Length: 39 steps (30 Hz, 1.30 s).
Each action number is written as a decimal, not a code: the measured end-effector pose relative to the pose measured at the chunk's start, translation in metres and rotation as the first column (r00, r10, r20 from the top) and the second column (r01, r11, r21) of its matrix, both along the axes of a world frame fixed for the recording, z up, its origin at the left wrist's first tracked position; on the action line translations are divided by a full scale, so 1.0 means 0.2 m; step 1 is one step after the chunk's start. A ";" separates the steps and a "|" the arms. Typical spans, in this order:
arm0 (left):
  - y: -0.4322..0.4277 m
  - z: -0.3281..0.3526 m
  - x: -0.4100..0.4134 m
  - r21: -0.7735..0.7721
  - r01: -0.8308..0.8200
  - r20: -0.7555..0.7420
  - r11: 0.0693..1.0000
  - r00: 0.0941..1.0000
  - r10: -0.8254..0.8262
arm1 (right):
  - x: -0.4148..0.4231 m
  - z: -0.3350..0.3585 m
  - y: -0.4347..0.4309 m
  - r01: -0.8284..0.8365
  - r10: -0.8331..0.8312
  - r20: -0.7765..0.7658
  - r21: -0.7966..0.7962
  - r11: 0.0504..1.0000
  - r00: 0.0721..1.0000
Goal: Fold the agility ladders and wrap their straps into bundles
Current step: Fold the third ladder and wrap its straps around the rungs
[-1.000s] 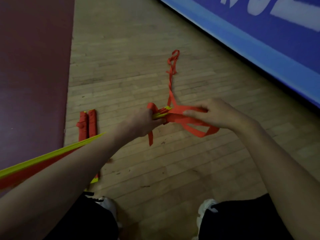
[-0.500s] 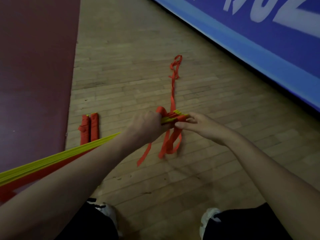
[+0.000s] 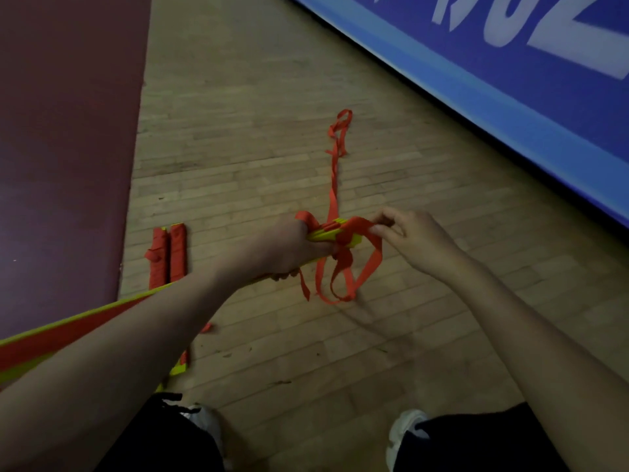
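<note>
My left hand (image 3: 286,248) grips one end of a folded stack of yellow ladder rungs (image 3: 328,233), which runs back under my left arm to the lower left edge. An orange strap (image 3: 343,264) is looped over the stack's end and hangs below it in loose loops. My right hand (image 3: 408,238) pinches that strap at the stack's tip. The strap's free tail (image 3: 337,155) trails away across the floor. A finished wrapped ladder bundle (image 3: 170,255) lies on the floor to the left.
I stand on a wooden floor (image 3: 272,131); my two shoes (image 3: 405,429) show at the bottom. A dark red mat (image 3: 64,148) covers the left side. A blue padded wall (image 3: 510,73) with white letters runs along the upper right.
My right hand pulled in from the right to the stack's tip, and the strap now hangs there in loops. The camera has shifted a little.
</note>
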<state>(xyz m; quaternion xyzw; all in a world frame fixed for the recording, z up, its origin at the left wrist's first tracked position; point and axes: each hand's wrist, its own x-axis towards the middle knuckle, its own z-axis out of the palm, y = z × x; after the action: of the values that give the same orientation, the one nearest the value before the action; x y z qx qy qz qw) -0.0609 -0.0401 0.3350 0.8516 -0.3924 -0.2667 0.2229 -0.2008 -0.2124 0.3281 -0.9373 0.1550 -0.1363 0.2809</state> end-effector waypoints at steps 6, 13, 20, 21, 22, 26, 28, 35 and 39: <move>-0.01 0.01 0.00 0.088 0.033 -0.045 0.996 0.999 -0.029 | 0.02 0.02 0.05 0.075 -0.092 0.018 0.436 0.897 0.996; -0.02 -0.01 0.02 0.056 -0.111 0.302 0.992 0.949 0.089 | -0.02 -0.02 0.06 0.178 0.028 -0.224 0.838 0.515 0.974; -0.05 -0.04 -0.04 -0.036 -0.094 0.381 0.995 0.919 0.101 | 0.07 -0.13 0.18 0.133 0.068 -0.230 0.753 0.644 0.971; -0.05 -0.04 -0.04 -0.038 -0.098 0.377 0.994 0.920 0.105 | 0.08 -0.15 0.18 0.147 0.022 -0.237 0.670 0.728 0.971; -0.05 -0.04 -0.03 -0.038 -0.101 0.369 0.994 0.923 0.108 | 0.08 -0.16 0.17 0.162 -0.025 -0.250 0.547 0.821 0.968; -0.03 -0.04 0.00 -0.024 -0.100 0.293 0.995 0.951 0.103 | 0.08 -0.10 0.08 0.093 -0.059 -0.246 0.128 0.987 0.967; -0.03 -0.04 0.00 0.006 -0.091 0.249 0.996 0.964 0.087 | 0.05 -0.05 0.04 -0.033 0.043 -0.274 0.040 0.999 0.961; -0.03 0.01 0.00 -0.009 0.023 -0.171 1.000 0.985 -0.024 | -0.04 0.03 -0.11 -0.063 0.193 -0.150 0.612 0.789 0.970; 0.00 0.01 0.01 -0.075 0.118 -0.345 0.990 0.929 -0.136 | -0.03 -0.01 -0.13 -0.086 0.166 -0.044 0.710 0.699 0.985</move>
<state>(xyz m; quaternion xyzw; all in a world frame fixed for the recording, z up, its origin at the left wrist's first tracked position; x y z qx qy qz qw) -0.0580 -0.0401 0.3379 0.7574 -0.4077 -0.4169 0.2936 -0.2072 -0.2389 0.3263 -0.7729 0.1451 0.0021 0.6176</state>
